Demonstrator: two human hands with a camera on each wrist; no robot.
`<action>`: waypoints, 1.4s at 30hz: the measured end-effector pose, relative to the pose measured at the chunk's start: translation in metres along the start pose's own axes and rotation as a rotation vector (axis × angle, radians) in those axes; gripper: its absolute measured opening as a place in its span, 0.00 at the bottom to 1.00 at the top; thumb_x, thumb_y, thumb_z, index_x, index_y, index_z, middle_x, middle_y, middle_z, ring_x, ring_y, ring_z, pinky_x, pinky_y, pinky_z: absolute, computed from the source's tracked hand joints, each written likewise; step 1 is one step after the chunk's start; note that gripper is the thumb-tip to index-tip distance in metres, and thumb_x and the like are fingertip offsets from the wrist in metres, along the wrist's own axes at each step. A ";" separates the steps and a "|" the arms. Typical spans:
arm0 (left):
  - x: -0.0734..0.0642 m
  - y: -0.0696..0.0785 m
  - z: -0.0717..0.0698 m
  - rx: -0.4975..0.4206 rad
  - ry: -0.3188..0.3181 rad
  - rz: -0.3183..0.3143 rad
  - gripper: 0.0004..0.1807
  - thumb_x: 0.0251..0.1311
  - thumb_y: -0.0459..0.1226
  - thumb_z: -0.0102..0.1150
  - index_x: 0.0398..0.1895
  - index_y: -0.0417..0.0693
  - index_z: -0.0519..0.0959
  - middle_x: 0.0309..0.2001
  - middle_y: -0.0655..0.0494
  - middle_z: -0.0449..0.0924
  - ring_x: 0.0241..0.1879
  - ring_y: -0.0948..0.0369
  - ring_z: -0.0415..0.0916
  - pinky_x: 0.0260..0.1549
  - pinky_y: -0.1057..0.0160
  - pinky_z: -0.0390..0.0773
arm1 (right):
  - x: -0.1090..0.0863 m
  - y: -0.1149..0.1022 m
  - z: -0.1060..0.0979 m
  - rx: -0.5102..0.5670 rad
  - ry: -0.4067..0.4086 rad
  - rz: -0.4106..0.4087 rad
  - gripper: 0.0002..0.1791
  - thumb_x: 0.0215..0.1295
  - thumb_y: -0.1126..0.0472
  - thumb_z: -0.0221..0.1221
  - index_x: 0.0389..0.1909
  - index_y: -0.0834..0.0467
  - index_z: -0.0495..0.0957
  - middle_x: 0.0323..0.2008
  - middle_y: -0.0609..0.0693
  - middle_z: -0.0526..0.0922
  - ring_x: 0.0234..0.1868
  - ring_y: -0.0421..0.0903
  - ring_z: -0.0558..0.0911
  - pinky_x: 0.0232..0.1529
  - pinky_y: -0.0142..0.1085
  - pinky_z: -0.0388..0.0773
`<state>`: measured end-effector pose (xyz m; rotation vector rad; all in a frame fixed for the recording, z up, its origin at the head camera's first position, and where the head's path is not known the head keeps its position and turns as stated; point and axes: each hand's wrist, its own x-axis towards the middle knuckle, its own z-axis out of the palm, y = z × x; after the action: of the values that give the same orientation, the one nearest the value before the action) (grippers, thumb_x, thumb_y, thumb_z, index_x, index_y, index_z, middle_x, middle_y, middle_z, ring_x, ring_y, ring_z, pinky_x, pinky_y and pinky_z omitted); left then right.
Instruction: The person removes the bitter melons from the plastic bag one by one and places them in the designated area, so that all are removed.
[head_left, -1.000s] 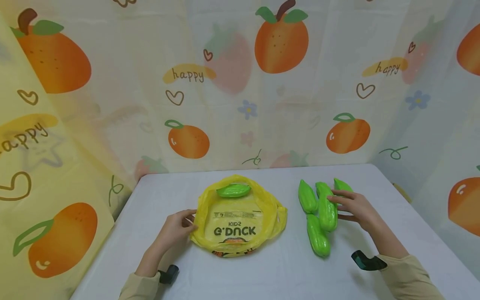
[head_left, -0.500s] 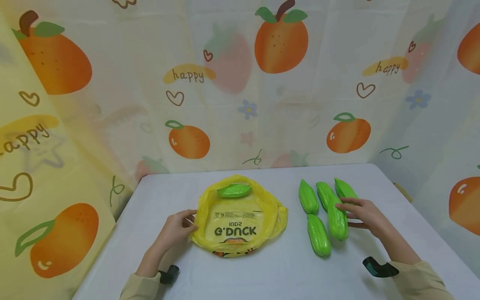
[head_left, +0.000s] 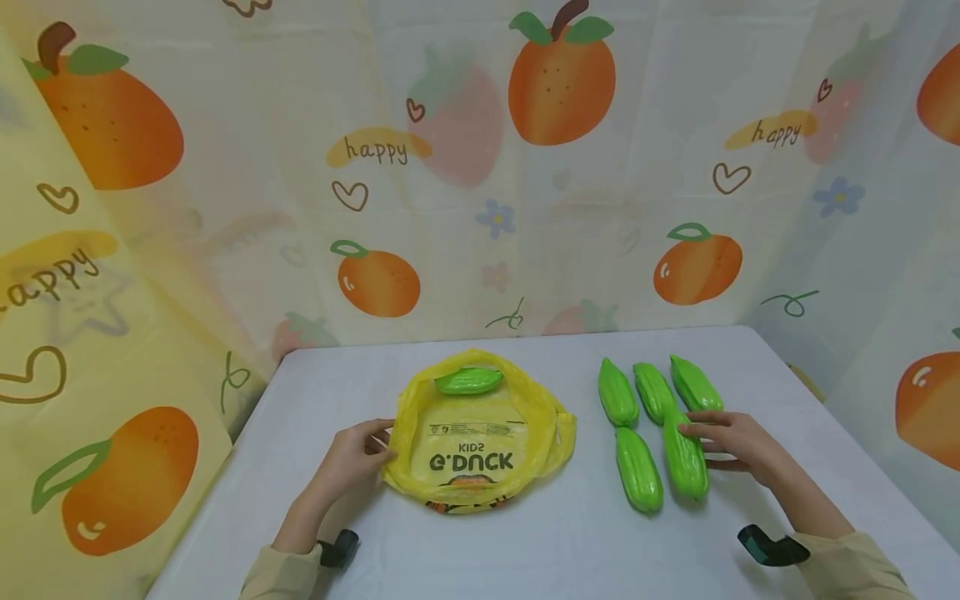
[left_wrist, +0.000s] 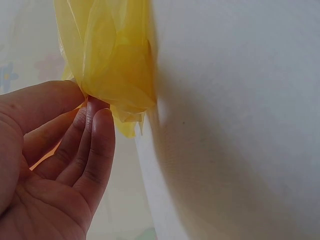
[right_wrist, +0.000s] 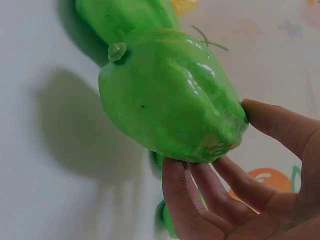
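Observation:
My left hand (head_left: pixel 356 454) pinches the rim of a crumpled yellow plastic bag (head_left: pixel 555 450) at the left middle of the table; the left wrist view shows thumb and fingers on the film (left_wrist: pixel 117 65). Inside the open bag lies one glossy green gourd (head_left: pixel 468 381). My right hand (head_left: pixel 738 446) grips another ridged green gourd (head_left: pixel 686 467) between thumb and fingers. In the right wrist view this gourd (right_wrist: pixel 165 95) shows its stubby end, and its shadow falls apart from it on the cloth. Its upper tip overlaps the gourd behind (head_left: pixel 652 390).
More green gourds lie around the held one: one back left (head_left: pixel 618 393), one front left (head_left: pixel 640 471), one back right (head_left: pixel 693 383). A white cloth covers the table (head_left: pixel 487 554). Fruit-printed curtains (head_left: pixel 465 225) hang close behind and at both sides.
My right hand has moved right and toward me with the gourd, uncovering the ones behind it. My left hand and the bag stay put.

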<state>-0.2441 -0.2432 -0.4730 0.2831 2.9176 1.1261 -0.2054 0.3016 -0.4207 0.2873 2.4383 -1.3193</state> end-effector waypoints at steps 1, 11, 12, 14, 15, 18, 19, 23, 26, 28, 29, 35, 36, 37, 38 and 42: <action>0.000 0.000 0.000 0.001 0.000 0.000 0.25 0.51 0.33 0.67 0.56 0.44 0.77 0.37 0.54 0.80 0.33 0.63 0.77 0.32 0.66 0.80 | 0.001 0.001 0.000 -0.003 -0.003 0.005 0.44 0.63 0.42 0.57 0.66 0.71 0.58 0.64 0.74 0.59 0.58 0.66 0.72 0.47 0.47 0.80; 0.001 -0.001 0.001 0.006 0.006 -0.006 0.25 0.51 0.33 0.67 0.55 0.44 0.77 0.36 0.55 0.80 0.33 0.63 0.77 0.32 0.65 0.80 | 0.000 0.009 0.002 -0.021 -0.042 0.017 0.43 0.63 0.43 0.58 0.65 0.73 0.60 0.63 0.74 0.61 0.57 0.66 0.73 0.47 0.47 0.80; 0.001 -0.001 0.001 0.005 0.007 -0.009 0.25 0.51 0.33 0.67 0.55 0.44 0.77 0.36 0.55 0.80 0.33 0.63 0.77 0.32 0.65 0.80 | 0.000 0.010 0.002 -0.022 -0.044 0.016 0.43 0.63 0.43 0.58 0.65 0.73 0.60 0.63 0.74 0.61 0.57 0.66 0.74 0.47 0.47 0.80; 0.001 -0.001 0.000 0.005 0.007 -0.008 0.25 0.51 0.33 0.67 0.55 0.44 0.77 0.36 0.55 0.80 0.33 0.63 0.78 0.33 0.65 0.80 | 0.001 0.012 0.002 -0.022 -0.048 0.020 0.43 0.62 0.43 0.58 0.64 0.73 0.60 0.63 0.75 0.61 0.57 0.66 0.74 0.47 0.47 0.80; 0.001 -0.001 0.000 0.006 0.006 -0.006 0.25 0.51 0.33 0.67 0.55 0.44 0.77 0.37 0.55 0.80 0.33 0.63 0.78 0.33 0.65 0.80 | 0.002 0.013 0.002 -0.022 -0.051 0.018 0.42 0.63 0.43 0.58 0.64 0.73 0.61 0.64 0.75 0.60 0.57 0.66 0.74 0.47 0.47 0.80; 0.001 -0.001 0.000 0.006 0.007 -0.008 0.24 0.51 0.33 0.67 0.55 0.45 0.77 0.36 0.55 0.80 0.33 0.63 0.78 0.33 0.66 0.80 | 0.004 0.017 0.002 -0.025 -0.057 0.015 0.42 0.62 0.43 0.58 0.64 0.72 0.62 0.64 0.75 0.60 0.57 0.67 0.74 0.47 0.47 0.80; 0.002 -0.001 0.000 0.005 0.007 -0.007 0.24 0.52 0.33 0.67 0.55 0.45 0.78 0.36 0.55 0.80 0.33 0.63 0.77 0.33 0.66 0.79 | 0.005 0.018 0.002 -0.024 -0.059 0.014 0.41 0.62 0.43 0.58 0.64 0.72 0.62 0.64 0.75 0.60 0.57 0.67 0.73 0.47 0.47 0.80; 0.002 0.000 0.000 0.005 0.007 -0.007 0.24 0.52 0.33 0.67 0.55 0.45 0.78 0.36 0.55 0.80 0.33 0.64 0.77 0.32 0.66 0.79 | 0.008 0.020 0.003 -0.026 -0.059 0.014 0.41 0.63 0.42 0.58 0.63 0.72 0.64 0.63 0.75 0.61 0.56 0.66 0.74 0.46 0.46 0.80; 0.002 0.001 0.000 0.007 0.008 0.000 0.24 0.51 0.33 0.67 0.55 0.45 0.78 0.36 0.55 0.80 0.33 0.64 0.77 0.32 0.66 0.79 | 0.010 0.021 0.003 -0.032 -0.057 0.015 0.41 0.62 0.41 0.58 0.62 0.71 0.65 0.63 0.75 0.61 0.56 0.66 0.74 0.46 0.46 0.80; 0.002 0.000 0.000 0.009 0.009 0.005 0.24 0.51 0.33 0.67 0.55 0.45 0.78 0.36 0.55 0.80 0.33 0.64 0.77 0.32 0.66 0.79 | 0.010 0.020 0.003 -0.036 -0.057 0.020 0.42 0.62 0.41 0.58 0.62 0.71 0.65 0.63 0.75 0.61 0.57 0.67 0.73 0.47 0.47 0.80; 0.002 0.000 0.000 0.010 0.009 0.007 0.24 0.51 0.33 0.67 0.55 0.44 0.78 0.36 0.55 0.80 0.33 0.64 0.77 0.32 0.66 0.79 | 0.011 0.020 0.003 -0.037 -0.056 0.022 0.42 0.62 0.40 0.58 0.62 0.71 0.65 0.63 0.75 0.61 0.57 0.68 0.72 0.47 0.47 0.80; 0.001 -0.002 0.001 0.008 0.008 0.012 0.24 0.51 0.33 0.67 0.55 0.43 0.77 0.36 0.55 0.81 0.33 0.64 0.78 0.31 0.66 0.79 | 0.011 0.020 0.004 -0.039 -0.064 0.025 0.42 0.62 0.40 0.57 0.62 0.71 0.65 0.63 0.75 0.60 0.59 0.71 0.69 0.48 0.48 0.80; 0.001 -0.002 0.001 0.006 0.008 0.011 0.24 0.51 0.33 0.67 0.55 0.43 0.77 0.36 0.55 0.81 0.33 0.64 0.78 0.31 0.66 0.79 | 0.010 0.020 0.004 -0.040 -0.066 0.024 0.42 0.62 0.40 0.57 0.62 0.71 0.65 0.63 0.75 0.60 0.59 0.71 0.68 0.48 0.48 0.80; 0.001 -0.001 0.001 0.006 0.007 0.011 0.24 0.51 0.33 0.67 0.55 0.43 0.77 0.36 0.55 0.81 0.33 0.64 0.78 0.32 0.66 0.79 | 0.010 0.020 0.004 -0.040 -0.068 0.023 0.42 0.62 0.40 0.57 0.62 0.71 0.65 0.63 0.76 0.59 0.59 0.71 0.68 0.48 0.48 0.79; 0.001 -0.001 0.001 0.005 0.006 0.009 0.24 0.51 0.33 0.67 0.55 0.44 0.77 0.36 0.55 0.81 0.33 0.64 0.78 0.32 0.66 0.79 | 0.009 0.020 0.004 -0.040 -0.069 0.021 0.42 0.62 0.40 0.57 0.62 0.72 0.65 0.63 0.76 0.59 0.59 0.71 0.68 0.48 0.48 0.79; 0.002 0.000 0.001 0.005 0.006 -0.002 0.25 0.51 0.32 0.67 0.55 0.45 0.77 0.36 0.55 0.81 0.33 0.63 0.78 0.32 0.66 0.80 | 0.009 0.019 0.003 -0.045 -0.072 0.019 0.42 0.62 0.40 0.56 0.62 0.73 0.64 0.63 0.77 0.59 0.59 0.71 0.69 0.48 0.48 0.79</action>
<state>-0.2457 -0.2427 -0.4736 0.2771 2.9263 1.1211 -0.2061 0.3096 -0.4408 0.2462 2.3963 -1.2437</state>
